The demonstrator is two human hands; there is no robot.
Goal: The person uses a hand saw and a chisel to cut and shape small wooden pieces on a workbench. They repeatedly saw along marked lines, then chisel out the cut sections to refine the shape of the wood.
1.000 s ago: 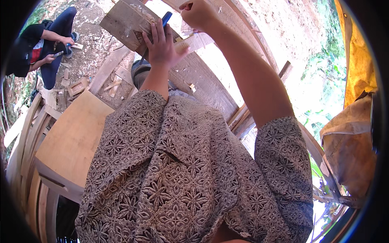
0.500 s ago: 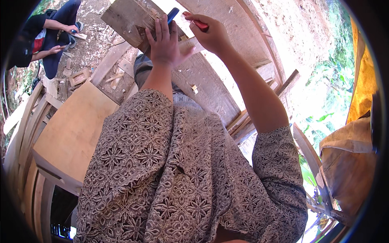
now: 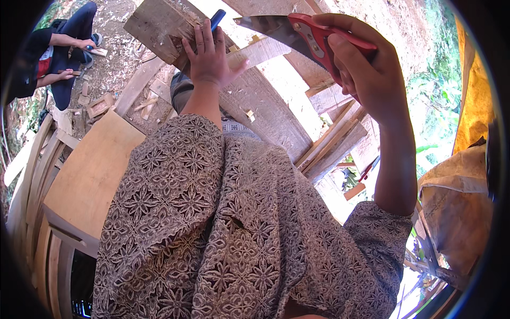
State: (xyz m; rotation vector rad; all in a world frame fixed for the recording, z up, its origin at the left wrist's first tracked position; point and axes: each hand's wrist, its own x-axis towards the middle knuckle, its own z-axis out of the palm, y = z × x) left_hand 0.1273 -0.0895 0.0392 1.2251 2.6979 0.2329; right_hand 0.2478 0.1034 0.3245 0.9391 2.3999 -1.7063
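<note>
My right hand point(image 3: 366, 69) is closed round the red handle of a pruning saw point(image 3: 305, 40). The saw is raised at the upper right, its dark toothed blade pointing left. At the top centre my left hand point(image 3: 207, 61), fingers spread, rests on a thick wooden block point(image 3: 156, 26) with a rough, chipped cut in its surface. A blue handle-like thing point(image 3: 217, 19) sticks up just beyond the left fingertips; its other end is hidden. Under and beside the left hand, a pale wooden strip point(image 3: 263, 51) runs to the right, apart from the saw blade.
Wide planks point(image 3: 265, 109) lie in front of me. A smooth wooden panel point(image 3: 93, 175) and curved pieces point(image 3: 40, 175) stand at left. Another person point(image 3: 58, 58) sits at the upper left with a blue-handled tool and wood. Shavings litter the ground; a yellow-orange sheet point(image 3: 470, 101) hangs at right.
My right hand has moved right and closer to me, bringing the saw's blade into plain sight. My left hand stays spread on the block.
</note>
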